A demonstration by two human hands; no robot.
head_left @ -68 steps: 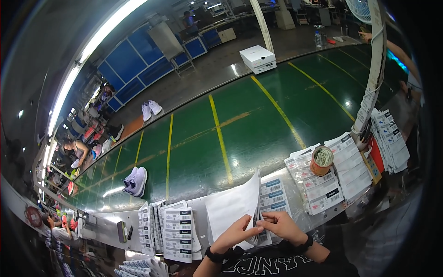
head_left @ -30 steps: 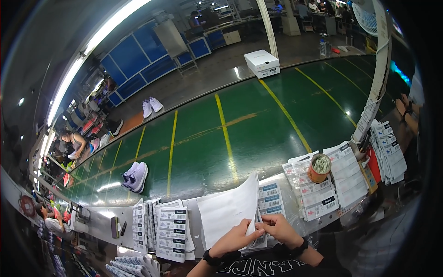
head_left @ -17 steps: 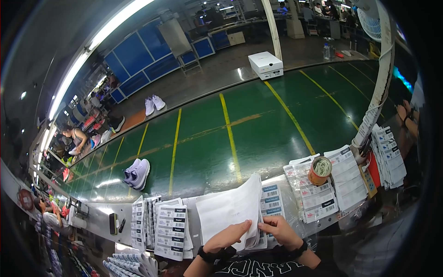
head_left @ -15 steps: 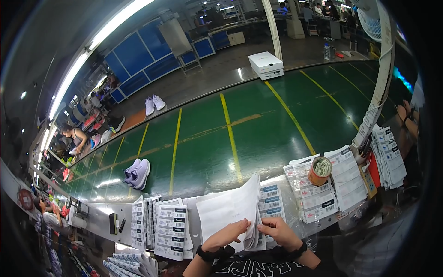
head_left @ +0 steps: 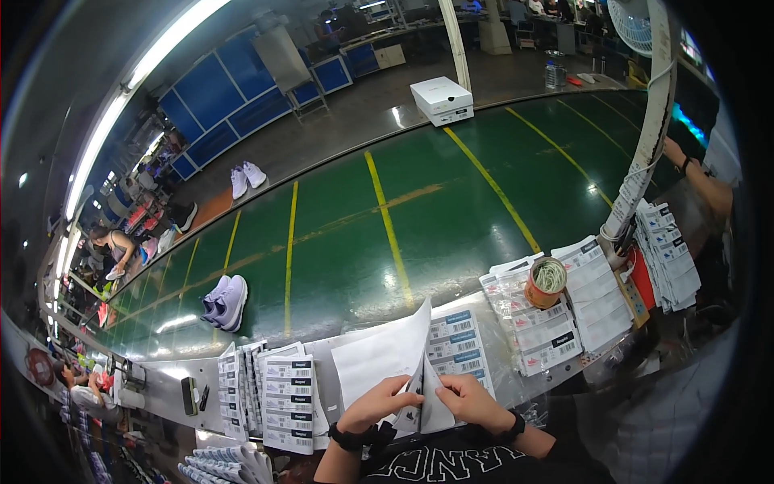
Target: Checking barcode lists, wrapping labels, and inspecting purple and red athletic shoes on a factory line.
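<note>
- Two small things lie near the left end of the metal bench: a dark oblong block and, just beside it, a black pen.
- Beyond them, on the green conveyor belt, stands a pair of lavender sneakers, well apart from both hands.
- Folded label sheets are heaped low, in front of the bench.
- Further right, curled label sheets sit close beside a flat pile of black-banded label sheets, left of the hands.
- White sheets come next: one part lies back to the left, a leaf stands up between the hands, and another part bends to the right.
- The left hand is half curled at the inner edge of these sheets, its thumb against them; whether it clamps them I cannot tell.
- The right hand pinches the right-hand part of the white sheets between thumb and forefinger, the paper directly under its fingertips.
- A blue-banded label sheet lies just beyond the right hand.
- Right of that, a tin of pale bands stands on plastic-covered label sheets.
- Beside these is another label pile, then a pole and a hanging label bundle.
</note>
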